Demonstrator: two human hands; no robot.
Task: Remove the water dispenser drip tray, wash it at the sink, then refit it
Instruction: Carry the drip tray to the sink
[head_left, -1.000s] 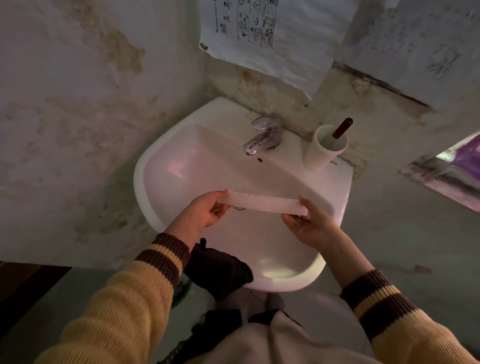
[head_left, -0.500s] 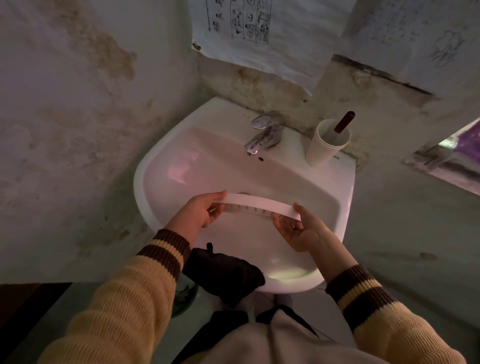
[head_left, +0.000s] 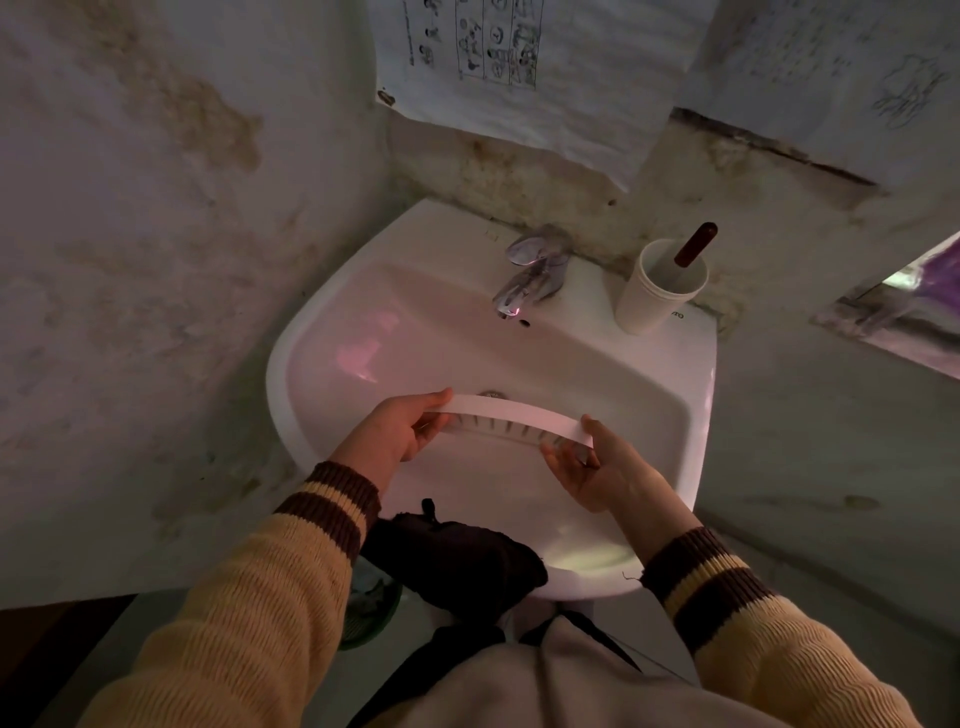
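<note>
I hold a long white drip tray (head_left: 519, 415) over the basin of the white sink (head_left: 322, 332), tipped so its ribbed inner side faces me. My left hand (head_left: 402, 431) grips its left end and my right hand (head_left: 597, 470) grips its right end. The chrome tap (head_left: 527, 278) stands at the back of the sink, beyond the tray; no water runs from it. The drain shows just behind the tray's upper edge.
A white cup (head_left: 657, 291) with a dark-handled item in it stands on the sink's back right rim. Stained walls close in on the left and behind, with papers (head_left: 519, 67) hung above. A green bin (head_left: 371, 613) sits on the floor under the sink.
The tray has tipped from nearly flat to on edge, so its ribbed inside now shows. Both hands have kept their grip and stayed over the basin.
</note>
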